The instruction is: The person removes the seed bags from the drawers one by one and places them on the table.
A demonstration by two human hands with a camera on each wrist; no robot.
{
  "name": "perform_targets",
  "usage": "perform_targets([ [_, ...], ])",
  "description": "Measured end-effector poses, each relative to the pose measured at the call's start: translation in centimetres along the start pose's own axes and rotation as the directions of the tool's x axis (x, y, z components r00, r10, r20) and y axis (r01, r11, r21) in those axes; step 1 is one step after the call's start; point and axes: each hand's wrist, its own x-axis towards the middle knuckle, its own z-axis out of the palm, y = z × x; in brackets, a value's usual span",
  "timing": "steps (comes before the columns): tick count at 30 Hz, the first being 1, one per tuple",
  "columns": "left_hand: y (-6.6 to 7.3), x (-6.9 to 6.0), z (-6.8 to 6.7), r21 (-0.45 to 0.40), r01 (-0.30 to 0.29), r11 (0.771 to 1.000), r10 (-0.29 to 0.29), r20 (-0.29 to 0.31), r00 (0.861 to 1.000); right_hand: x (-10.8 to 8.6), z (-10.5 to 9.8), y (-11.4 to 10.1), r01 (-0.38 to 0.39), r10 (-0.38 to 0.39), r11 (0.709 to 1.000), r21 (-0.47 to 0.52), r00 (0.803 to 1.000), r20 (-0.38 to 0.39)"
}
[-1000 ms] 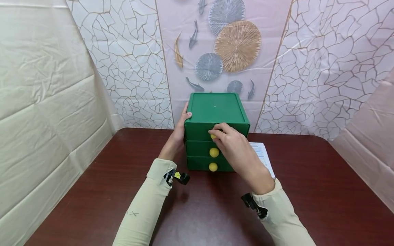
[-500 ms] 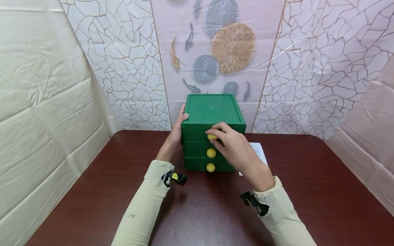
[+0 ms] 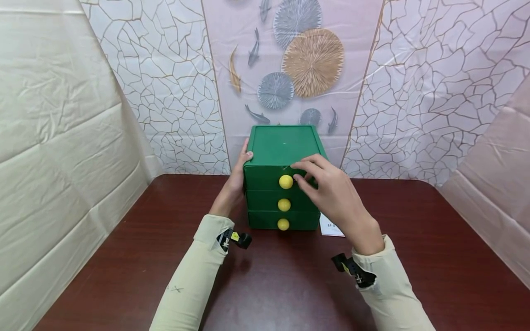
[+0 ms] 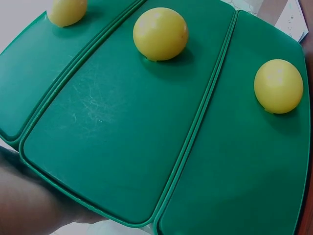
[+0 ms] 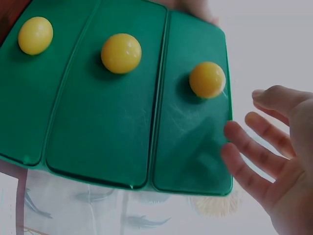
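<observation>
Right hand (image 3: pixel 333 186) is now off the top yellow knob (image 3: pixel 285 182), fingers parted, gripping nothing, just beside it. Left hand (image 3: pixel 239 172) presses the left side of the green drawer box (image 3: pixel 285 145), toward the desk's (image 3: pixel 124 262) far edge. Pull or push seems paused.

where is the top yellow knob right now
In the head view, the top yellow knob sits on the front of the green drawer unit, just left of the right hand.
</observation>
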Motion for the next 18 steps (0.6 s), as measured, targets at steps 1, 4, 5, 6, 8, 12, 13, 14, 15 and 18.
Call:
perform_targets([
  [1, 0.1, 0.0, 0.0, -0.005, -0.004, 1.0, 0.004, 0.002, 1.0, 0.1, -0.2, 0.1, 0.004, -0.004, 1.0, 0.004, 1.0, -0.019],
  [4, 0.1, 0.0, 0.0, -0.02, -0.018, 1.0, 0.018, 0.005, 1.0, 0.1, -0.4, 0.4, -0.001, 0.003, 1.0, 0.031, 0.997, -0.075],
  [5, 0.1, 0.0, -0.1, -0.024, -0.022, 0.999, 0.022, 0.004, 1.0, 0.1, -0.4, 0.5, -0.009, 0.013, 0.999, 0.041, 0.996, -0.089],
  [6, 0.1, 0.0, -0.1, -0.03, -0.023, 0.999, 0.023, 0.003, 1.0, 0.1, -0.4, 0.7, -0.02, 0.025, 0.999, 0.049, 0.994, -0.103],
  [8, 0.0, 0.0, -0.2, -0.033, -0.023, 0.999, 0.023, 0.001, 1.0, 0.0, -0.3, 1.1, -0.049, 0.056, 0.997, 0.06, 0.99, -0.13],
  [12, -0.2, -0.1, -0.1, -0.036, -0.021, 0.999, 0.021, 0.008, 1.0, -0.3, 0.0, 2.0, -0.128, 0.139, 0.989, 0.076, 0.975, -0.175],
  [13, -0.2, -0.1, -0.1, -0.035, -0.023, 0.999, 0.023, 0.011, 1.0, -0.4, 0.1, 2.2, -0.149, 0.164, 0.984, 0.093, 0.969, -0.184],
  [14, -0.1, -0.1, 0.0, -0.036, -0.024, 0.999, 0.025, 0.013, 1.0, -0.4, 0.3, 2.4, -0.172, 0.192, 0.978, 0.116, 0.962, -0.193],
  [15, -0.1, -0.1, 0.0, -0.036, -0.025, 0.999, 0.025, 0.014, 1.0, -0.5, 0.4, 2.6, -0.197, 0.223, 0.97, 0.144, 0.954, -0.199],
  [18, -0.1, 0.0, 0.2, -0.035, -0.026, 0.999, 0.026, 0.012, 1.0, -0.6, 0.9, 3.3, -0.281, 0.331, 0.928, 0.245, 0.924, -0.193],
])
